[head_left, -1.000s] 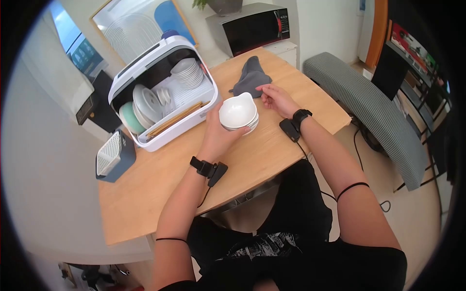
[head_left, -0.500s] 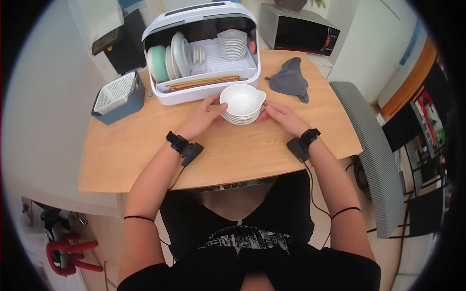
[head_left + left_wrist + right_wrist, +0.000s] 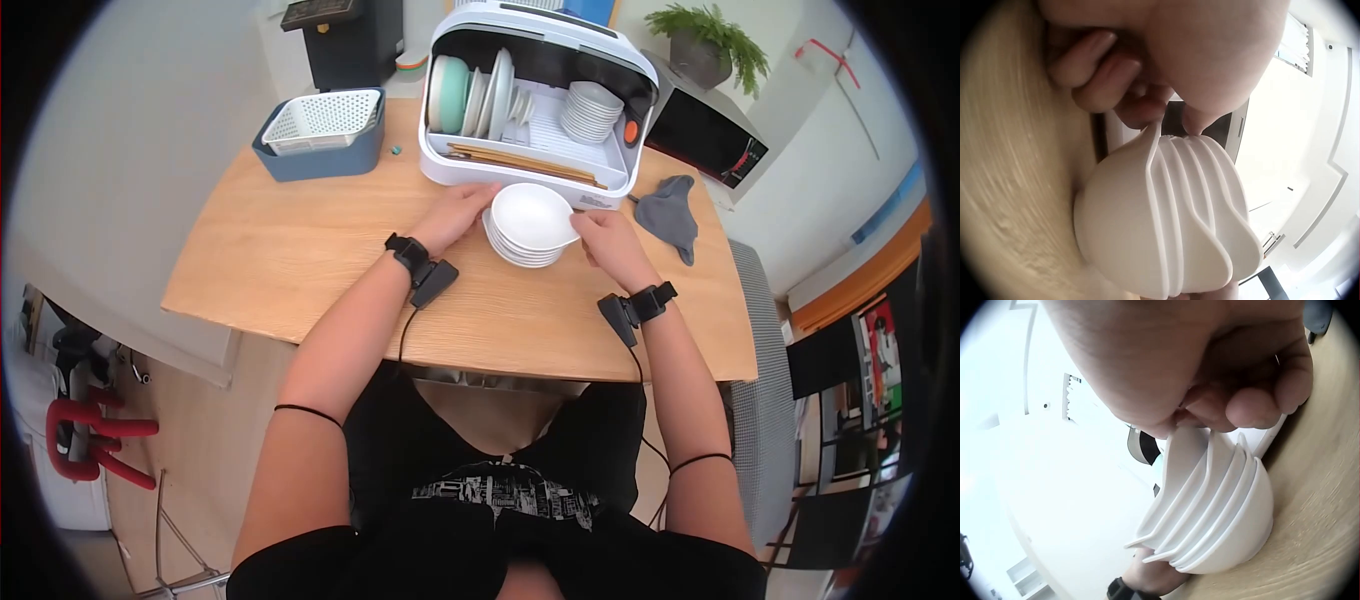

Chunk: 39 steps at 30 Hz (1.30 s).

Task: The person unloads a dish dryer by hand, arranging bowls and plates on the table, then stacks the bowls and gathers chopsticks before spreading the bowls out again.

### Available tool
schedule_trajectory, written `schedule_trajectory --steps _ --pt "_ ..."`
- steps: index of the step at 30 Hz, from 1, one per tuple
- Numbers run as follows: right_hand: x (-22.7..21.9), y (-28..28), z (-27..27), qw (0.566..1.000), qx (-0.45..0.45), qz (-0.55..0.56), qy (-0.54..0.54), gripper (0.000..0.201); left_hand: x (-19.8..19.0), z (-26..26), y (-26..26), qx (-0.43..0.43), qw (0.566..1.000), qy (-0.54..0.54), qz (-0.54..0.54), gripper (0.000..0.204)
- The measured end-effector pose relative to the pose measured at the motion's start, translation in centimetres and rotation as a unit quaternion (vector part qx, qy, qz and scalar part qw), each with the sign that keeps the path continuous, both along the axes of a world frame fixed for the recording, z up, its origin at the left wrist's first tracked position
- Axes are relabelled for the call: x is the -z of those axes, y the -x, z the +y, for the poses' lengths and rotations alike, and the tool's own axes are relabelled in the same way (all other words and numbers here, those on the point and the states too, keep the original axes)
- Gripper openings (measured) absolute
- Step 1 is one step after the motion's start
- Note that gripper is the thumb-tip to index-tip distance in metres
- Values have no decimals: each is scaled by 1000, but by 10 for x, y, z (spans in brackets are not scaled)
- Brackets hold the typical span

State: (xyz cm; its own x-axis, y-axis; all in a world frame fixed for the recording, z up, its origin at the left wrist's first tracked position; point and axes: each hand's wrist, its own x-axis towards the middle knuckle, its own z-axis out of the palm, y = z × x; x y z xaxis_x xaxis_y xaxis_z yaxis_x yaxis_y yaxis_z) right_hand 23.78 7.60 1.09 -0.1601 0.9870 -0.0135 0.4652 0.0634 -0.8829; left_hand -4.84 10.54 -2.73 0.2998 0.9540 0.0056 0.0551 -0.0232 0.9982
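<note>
A stack of several white bowls (image 3: 530, 225) with small pointed lips stands on the wooden table, in front of the dish box. On its left side my left hand (image 3: 452, 218) pinches the rims between thumb and fingers; the left wrist view shows those fingertips at the edge of the nested bowls (image 3: 1122, 212). From the right, my right hand (image 3: 615, 248) pinches the lip of the top bowl. Its other fingers curl beside the stack. In the right wrist view the rims of the bowls (image 3: 1229, 525) fan apart slightly, the upper ones more spaced.
Behind the stack sits the white dish box (image 3: 510, 180), its lid raised, holding plates (image 3: 500, 95), stacked small dishes (image 3: 592, 112) and chopsticks (image 3: 530, 165). A blue basket (image 3: 325, 165) with a white insert stands back left. A grey cloth (image 3: 668, 215) lies right, near a microwave (image 3: 705, 135).
The right hand has come from beside the grey cloth to the bowls and now pinches the top bowl's lip. The stack, earlier in the left hand, stands between both hands. The head view has turned.
</note>
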Motion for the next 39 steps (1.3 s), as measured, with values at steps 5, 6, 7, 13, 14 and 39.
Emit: schedule_trajectory --steps 5,6,7,13,14,39 --pt "-18 8 -12 1000 17 -19 4 41 4 3 3 6 1000 -21 14 47" --pt "-22 9 -15 998 17 -52 6 42 4 3 2 8 1000 -22 13 47" --pt "-27 11 -18 998 19 -53 5 42 4 2 2 4 1000 -24 8 47" --pt "-24 16 -27 997 7 -79 13 46 3 4 3 -11 998 -59 25 48" --pt "-17 12 -22 1000 15 -22 14 45 2 2 3 -27 998 -49 34 47" --pt "19 -91 -51 984 134 -103 50 51 6 -15 -17 48 947 -305 91 46"
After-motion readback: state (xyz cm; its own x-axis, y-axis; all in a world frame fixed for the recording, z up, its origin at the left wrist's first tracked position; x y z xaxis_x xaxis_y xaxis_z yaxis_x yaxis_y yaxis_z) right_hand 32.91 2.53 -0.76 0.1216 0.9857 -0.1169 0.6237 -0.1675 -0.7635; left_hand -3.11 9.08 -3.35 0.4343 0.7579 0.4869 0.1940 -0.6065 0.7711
